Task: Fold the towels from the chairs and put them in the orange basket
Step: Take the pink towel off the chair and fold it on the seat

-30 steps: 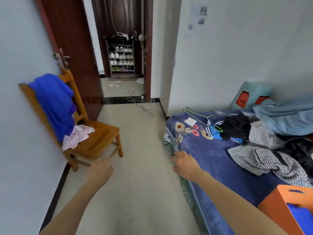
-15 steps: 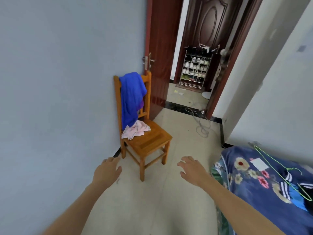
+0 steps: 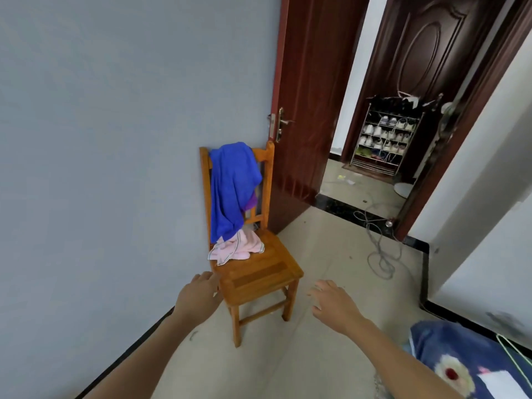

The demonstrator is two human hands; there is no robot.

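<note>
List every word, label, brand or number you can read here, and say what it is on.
No text can be read.
The white paper on the bedding: no print shows.
The shoes on the rack: too small for any brand to show.
The blue towel and pink towel: no label visible.

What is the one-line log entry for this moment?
left hand: open, empty, by chair seat edge | right hand: open, empty | blue towel: draped over chair back | pink towel: crumpled on seat | orange basket: not in view
</note>
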